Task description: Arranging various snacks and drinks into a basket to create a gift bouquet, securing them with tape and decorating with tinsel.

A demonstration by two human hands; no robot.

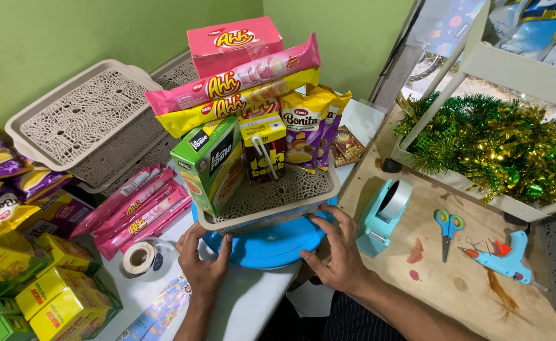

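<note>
A beige perforated plastic tray (271, 211) sits on a round blue turntable (278, 247). It carries a tall stack of snacks: a green box (207, 165), a small drink carton with a straw (263, 148), purple-and-yellow sachets (306, 129), long pink and yellow wafer packs (233, 85), and a pink box (233, 43) on top. My left hand (203, 260) rests against the turntable's left front edge, fingers apart. At the right front edge, my right hand (334, 249) touches the turntable, fingers spread under the tray's corner.
Empty beige trays (82, 120) lean at the back left. Pink wafer packs (139, 211), yellow and green boxes (44, 284) and a tape roll (140, 257) lie on the left. A teal tape dispenser (382, 215), scissors (448, 230), a glue gun (504, 257) and tinsel (499, 145) are on the right.
</note>
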